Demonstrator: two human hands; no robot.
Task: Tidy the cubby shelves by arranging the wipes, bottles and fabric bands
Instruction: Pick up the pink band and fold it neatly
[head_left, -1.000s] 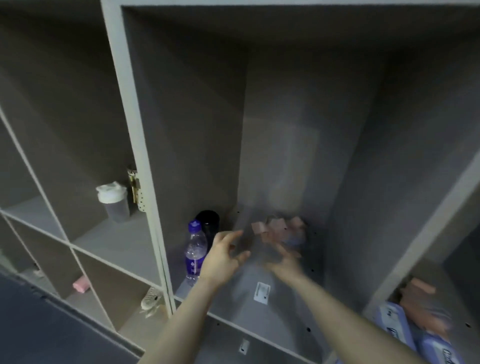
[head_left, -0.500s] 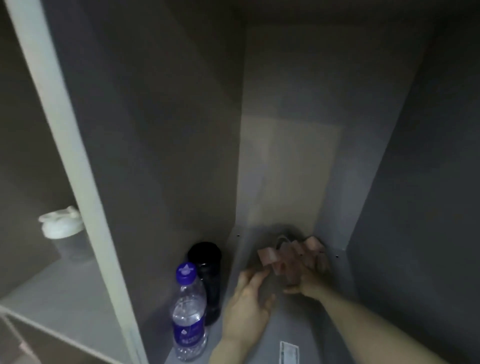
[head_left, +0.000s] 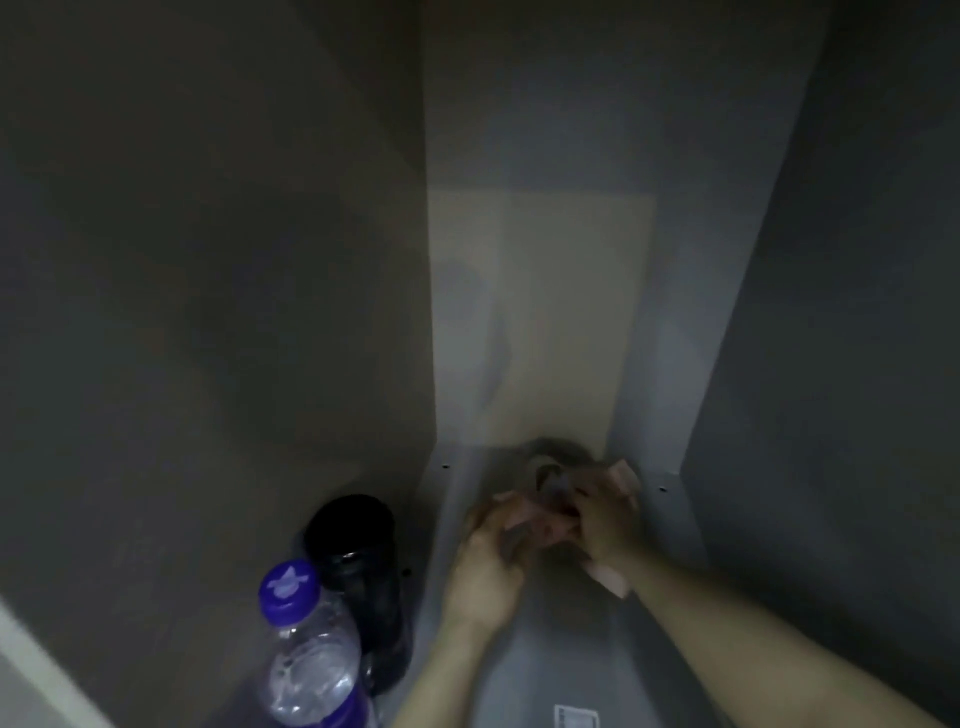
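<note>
Both hands are reaching deep into the cubby. The left hand (head_left: 485, 564) and right hand (head_left: 605, 525) are curling their fingers around the pink bands (head_left: 540, 522) bunched between them at the back. 2 bottles, clear (head_left: 311, 660) and black (head_left: 361, 566), are standing just left of the left fingers.
</note>
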